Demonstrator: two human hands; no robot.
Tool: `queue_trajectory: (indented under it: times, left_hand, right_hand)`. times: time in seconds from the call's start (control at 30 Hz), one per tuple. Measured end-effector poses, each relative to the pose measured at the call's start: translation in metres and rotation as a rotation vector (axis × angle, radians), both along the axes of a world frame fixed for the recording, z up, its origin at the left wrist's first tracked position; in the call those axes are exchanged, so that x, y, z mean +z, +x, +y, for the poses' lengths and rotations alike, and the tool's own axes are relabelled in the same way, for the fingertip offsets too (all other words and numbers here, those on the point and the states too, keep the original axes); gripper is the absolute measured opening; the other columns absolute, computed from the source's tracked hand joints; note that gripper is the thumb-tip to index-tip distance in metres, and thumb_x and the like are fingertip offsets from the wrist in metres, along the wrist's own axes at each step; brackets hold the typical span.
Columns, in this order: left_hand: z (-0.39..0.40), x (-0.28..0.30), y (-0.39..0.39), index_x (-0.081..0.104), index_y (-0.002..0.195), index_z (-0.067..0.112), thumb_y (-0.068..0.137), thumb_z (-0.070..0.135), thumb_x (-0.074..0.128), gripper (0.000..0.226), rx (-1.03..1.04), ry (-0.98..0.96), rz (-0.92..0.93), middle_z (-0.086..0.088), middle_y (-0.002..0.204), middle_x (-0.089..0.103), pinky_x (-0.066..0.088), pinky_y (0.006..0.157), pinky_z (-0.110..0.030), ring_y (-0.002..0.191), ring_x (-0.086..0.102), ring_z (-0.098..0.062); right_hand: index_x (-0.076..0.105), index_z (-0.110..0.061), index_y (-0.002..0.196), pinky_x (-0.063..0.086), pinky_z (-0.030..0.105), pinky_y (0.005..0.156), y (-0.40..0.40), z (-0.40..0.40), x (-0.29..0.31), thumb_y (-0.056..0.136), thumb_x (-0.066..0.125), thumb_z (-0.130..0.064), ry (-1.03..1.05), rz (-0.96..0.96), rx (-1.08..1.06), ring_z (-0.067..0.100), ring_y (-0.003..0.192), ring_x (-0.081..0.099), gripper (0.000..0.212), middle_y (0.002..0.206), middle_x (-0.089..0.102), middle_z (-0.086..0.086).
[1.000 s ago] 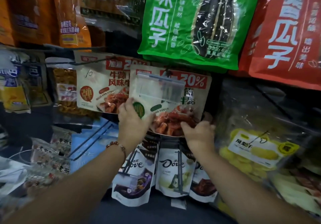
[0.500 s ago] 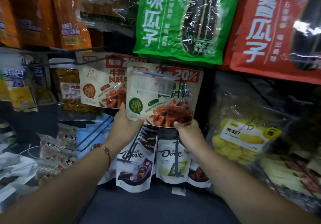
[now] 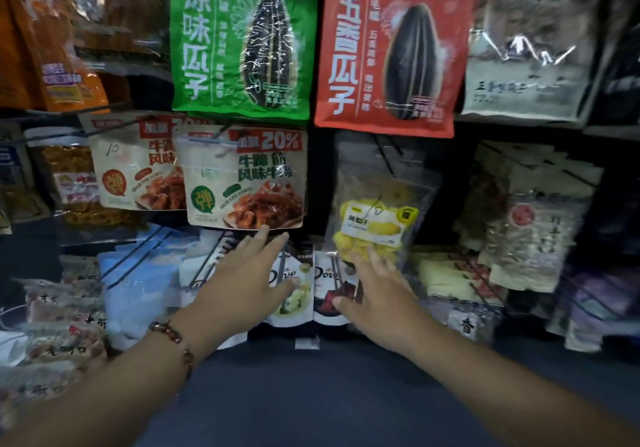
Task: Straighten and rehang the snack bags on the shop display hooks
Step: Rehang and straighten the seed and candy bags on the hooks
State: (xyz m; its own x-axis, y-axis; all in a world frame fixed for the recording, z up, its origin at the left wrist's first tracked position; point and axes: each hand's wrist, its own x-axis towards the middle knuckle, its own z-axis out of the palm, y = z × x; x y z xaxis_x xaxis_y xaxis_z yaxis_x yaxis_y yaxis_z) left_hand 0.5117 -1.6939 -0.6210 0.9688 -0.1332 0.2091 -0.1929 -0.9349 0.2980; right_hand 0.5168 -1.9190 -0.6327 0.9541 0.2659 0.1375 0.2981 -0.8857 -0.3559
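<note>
The left hand (image 3: 247, 278) has straight, spread fingers and holds nothing. Its fingertips (image 3: 262, 231) reach up to the bottom edge of the beef snack bag (image 3: 244, 178), which hangs on its hook under the green seed bag (image 3: 242, 39). That bag looks straight now, so this step seems almost done. Its red label says "20%". Below, small white bags (image 3: 294, 285) say "Dove". The right hand (image 3: 375, 289) is wide open too, holding nothing, with its fingers at the bottom of the clear bag of yellow fruit (image 3: 375, 218). I think that bag is next: it needs a gentle grip and a lift onto its hook.
</note>
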Motion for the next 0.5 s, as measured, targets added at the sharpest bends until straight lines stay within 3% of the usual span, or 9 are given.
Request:
queue_trajectory:
  times: [0.13,0.27,0.5]
  left_hand:
    - [-0.039,0.008,0.004,0.001,0.156,0.035,0.096,0.06,0.043,0.077,-0.09,0.156,-0.076,0.002,0.165,-0.01,0.013,0.122,-0.042,0.152,-0.001,-0.024]
    - [-0.065,0.014,0.021,-0.008,0.155,0.037,0.097,0.059,0.042,0.08,-0.124,0.177,-0.102,0.004,0.165,-0.011,0.011,0.123,-0.042,0.152,-0.002,-0.023]
    - [-0.086,0.007,0.054,-0.006,0.156,0.033,0.098,0.058,0.038,0.077,-0.122,0.39,-0.18,-0.003,0.165,-0.012,0.012,0.122,-0.046,0.152,0.0,-0.03]
  right_hand:
    - [-0.004,-0.03,0.155,-0.004,0.043,0.119,-0.008,-0.024,0.015,0.095,0.046,-0.055,-0.059,-0.007,-0.053,0.025,0.149,-0.018,0.083,0.161,-0.021,-0.002]
    - [-0.003,-0.03,0.155,-0.002,0.045,0.121,-0.004,-0.038,0.029,0.096,0.046,-0.053,-0.067,-0.041,-0.077,0.027,0.149,-0.015,0.08,0.162,-0.018,-0.002]
    - [0.002,-0.028,0.155,-0.002,0.049,0.121,0.022,-0.057,0.032,0.096,0.045,-0.054,-0.161,-0.125,-0.092,0.031,0.149,-0.011,0.078,0.163,-0.012,-0.001]
